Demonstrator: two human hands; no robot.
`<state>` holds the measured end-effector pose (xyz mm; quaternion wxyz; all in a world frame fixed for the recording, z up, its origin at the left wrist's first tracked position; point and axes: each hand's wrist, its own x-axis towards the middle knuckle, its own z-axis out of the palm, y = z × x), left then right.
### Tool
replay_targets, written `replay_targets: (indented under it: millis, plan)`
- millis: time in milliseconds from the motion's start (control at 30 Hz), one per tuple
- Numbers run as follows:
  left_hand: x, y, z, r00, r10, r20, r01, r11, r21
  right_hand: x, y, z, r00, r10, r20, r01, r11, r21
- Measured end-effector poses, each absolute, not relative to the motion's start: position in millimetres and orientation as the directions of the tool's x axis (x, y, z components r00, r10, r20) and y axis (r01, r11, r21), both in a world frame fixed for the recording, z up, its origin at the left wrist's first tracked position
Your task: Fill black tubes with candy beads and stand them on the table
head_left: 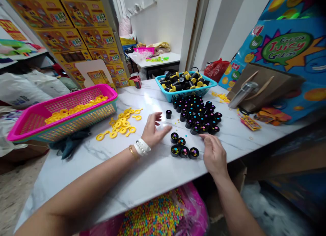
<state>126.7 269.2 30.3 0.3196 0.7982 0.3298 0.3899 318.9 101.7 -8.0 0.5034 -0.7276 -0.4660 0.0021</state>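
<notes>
Two nested baskets: the pink basket sat inside a greenish basket, with yellow ring pieces heaped within.
Loose yellow rings: these lay scattered on the tabletop, right of the baskets.
Left hand: it was open and empty, fingers loosely bent, thumb pointing toward the cups (a white bracelet and a gold bangle circled the wrist).
Pink tub: below the tabletop edge, it held many coloured balls.
Lone black cup: it stood just beyond the left fingertips.
Five black cups: they were bunched between the hands, coloured balls inside.
Blue basket: black-and-yellow pieces filled it, behind the large cup group.
Right hand: its fingers were partly curled beside that group's near edge; whether they gripped anything could not be told.
Brown paper bag: it leaned at far right, near a silvery cylinder.
</notes>
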Motion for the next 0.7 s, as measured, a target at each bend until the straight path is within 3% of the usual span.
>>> replay_targets:
  millis: [133,233,333,467,700]
  plan:
    - [114,234,26,0.74,0.513,0.435,0.094,-0.72,0.688,319,99,-6,0.465,0.75,0.471,0.678,0.04,-0.734]
    - [122,227,20,0.804,0.401,0.438,0.069,-0.795,0.602,320,98,-7,0.33,0.844,0.423,0.634,0.134,-0.762]
    - [136,230,16,0.821,0.321,0.473,0.044,-0.86,0.509,321,98,-9,0.319,0.868,0.381,0.608,0.121,-0.785]
    - [149,232,14,0.815,0.311,0.489,0.086,-0.899,0.429,322,99,-13,0.382,0.856,0.349,0.591,0.064,-0.804]
    - [156,225,7,0.825,0.381,0.418,0.196,-0.886,0.42,325,98,-22,0.379,0.858,0.345,0.638,0.028,-0.77]
